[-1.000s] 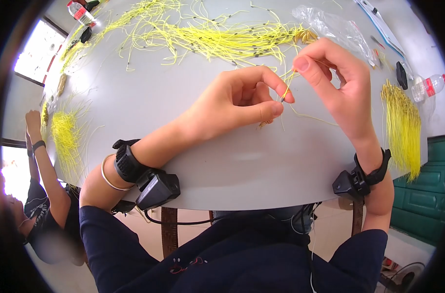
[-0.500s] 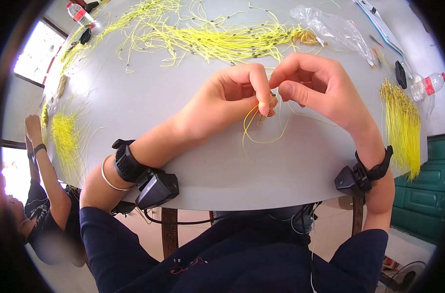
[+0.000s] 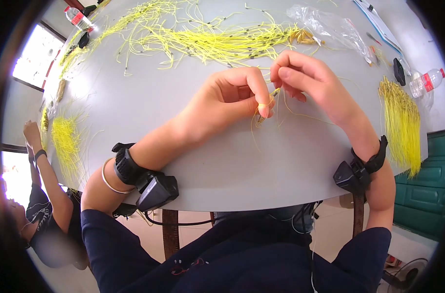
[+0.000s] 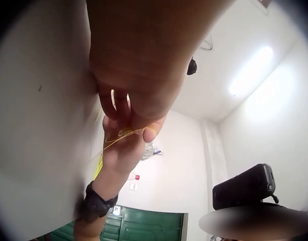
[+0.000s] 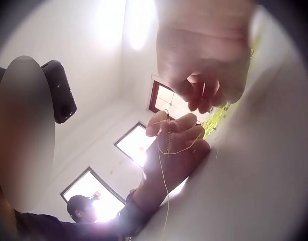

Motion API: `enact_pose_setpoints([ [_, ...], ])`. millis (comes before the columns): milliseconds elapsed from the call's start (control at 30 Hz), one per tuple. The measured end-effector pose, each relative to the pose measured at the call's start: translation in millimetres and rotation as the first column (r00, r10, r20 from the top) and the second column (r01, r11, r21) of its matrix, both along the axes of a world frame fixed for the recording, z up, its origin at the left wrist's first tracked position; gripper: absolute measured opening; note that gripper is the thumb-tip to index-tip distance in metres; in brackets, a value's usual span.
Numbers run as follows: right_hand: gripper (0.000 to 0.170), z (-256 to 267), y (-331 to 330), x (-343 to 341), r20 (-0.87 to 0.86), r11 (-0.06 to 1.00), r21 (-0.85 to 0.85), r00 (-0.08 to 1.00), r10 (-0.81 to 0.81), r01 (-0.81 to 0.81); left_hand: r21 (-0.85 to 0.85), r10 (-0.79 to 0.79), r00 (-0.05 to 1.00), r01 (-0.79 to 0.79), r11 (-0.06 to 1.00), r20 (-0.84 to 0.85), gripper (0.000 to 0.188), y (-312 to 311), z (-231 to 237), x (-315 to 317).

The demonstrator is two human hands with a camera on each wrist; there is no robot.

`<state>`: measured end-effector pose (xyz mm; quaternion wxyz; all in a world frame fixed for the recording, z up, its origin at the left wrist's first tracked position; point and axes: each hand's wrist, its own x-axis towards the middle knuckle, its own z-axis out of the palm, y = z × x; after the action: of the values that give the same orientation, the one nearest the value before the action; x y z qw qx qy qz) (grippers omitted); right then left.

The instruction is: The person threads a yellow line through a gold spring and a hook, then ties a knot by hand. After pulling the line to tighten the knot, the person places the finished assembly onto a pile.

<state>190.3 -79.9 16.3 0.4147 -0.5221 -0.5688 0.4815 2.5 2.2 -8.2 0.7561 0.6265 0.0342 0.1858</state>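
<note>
In the head view the left hand (image 3: 227,100) pinches a small ribbed, spring-like piece (image 3: 260,118) between thumb and index finger, and a yellow cord crosses its index fingertip. The right wrist view shows that ribbed piece (image 5: 168,140) upright against the left hand (image 5: 171,163), with a loop of thin cord (image 5: 165,183) hanging from it. Close above and to the right, the right hand (image 3: 312,85) has bent fingers beside a dark bead (image 3: 275,94) on the cord; whether it grips the cord is hidden. In the left wrist view the right hand (image 4: 125,153) lies behind the left.
Yellow cords with dark beads (image 3: 227,44) spread along the far side of the grey table (image 3: 232,171). More yellow bundles lie at right (image 3: 400,127) and left (image 3: 66,139). A plastic bag (image 3: 325,27), a clipboard (image 3: 381,24) and a bottle (image 3: 427,82) are at upper right. Another person sits at left.
Both hands have shifted left and the right hand has come close to the left. The cord looped wide below the left hand half a second ago is now drawn in smaller.
</note>
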Motion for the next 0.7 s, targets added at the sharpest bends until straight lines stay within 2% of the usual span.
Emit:
enact_pose_setpoints([
  [67,0.014,0,0,-1,-0.051,0.999,0.012,0.998,0.046,-0.046,-0.001,0.006,1.000,-0.006,1.000,0.015,0.019,0,-1,0],
  [133,0.017,-5,-2,-4,0.026,0.980,0.173,0.995,0.096,-0.099,-0.016,0.005,1.000,-0.005,1.000,0.011,0.017,-1,-1,0],
  [267,0.020,-5,-2,-7,0.105,0.965,0.231,0.989,0.102,-0.124,0.023,-0.018,1.000,0.018,1.000,0.014,0.017,-1,1,-1],
  [333,0.020,-2,-2,-3,-0.227,0.983,0.035,0.956,0.184,-0.180,-0.025,-0.009,1.000,0.009,1.000,-0.021,0.017,-1,1,-2],
  [367,0.020,-1,-2,-2,-0.227,0.983,0.037,0.956,0.183,-0.179,-0.023,-0.010,1.000,0.010,1.000,-0.022,0.017,-1,1,-2],
  [433,0.019,1,-1,1,-0.506,0.972,0.146,0.831,0.232,-0.182,-0.045,-0.016,1.000,0.017,0.999,0.006,0.017,-1,2,-1],
  [467,0.019,1,1,7,-0.505,0.972,0.147,0.831,0.233,-0.184,-0.044,-0.015,1.000,0.015,0.999,0.006,0.017,-1,2,-1],
  [533,0.020,3,6,20,-0.629,0.948,0.289,0.719,0.295,-0.136,-0.040,-0.014,1.000,0.014,0.999,0.000,0.018,-1,1,0],
  [567,0.023,5,8,19,-0.737,0.961,0.275,0.649,0.188,0.035,-0.041,-0.013,1.000,0.013,0.999,-0.001,0.018,0,0,0],
  [600,0.023,11,7,23,-0.738,0.961,0.274,0.649,0.187,0.035,-0.059,-0.034,0.999,0.034,0.998,0.005,0.015,0,0,0],
  [633,0.013,17,6,32,-0.718,0.953,0.298,0.669,0.190,0.048,-0.077,-0.055,0.998,0.056,0.995,0.010,0.013,0,0,0],
  [667,0.010,21,5,36,-0.698,0.945,0.322,0.690,0.193,0.062,-0.077,-0.056,0.998,0.057,0.995,0.010,0.013,-1,1,0],
  [700,0.007,22,4,36,-0.709,0.941,0.330,0.676,0.201,0.067,-0.107,-0.032,0.997,0.025,0.994,-0.067,0.013,-3,4,0],
])
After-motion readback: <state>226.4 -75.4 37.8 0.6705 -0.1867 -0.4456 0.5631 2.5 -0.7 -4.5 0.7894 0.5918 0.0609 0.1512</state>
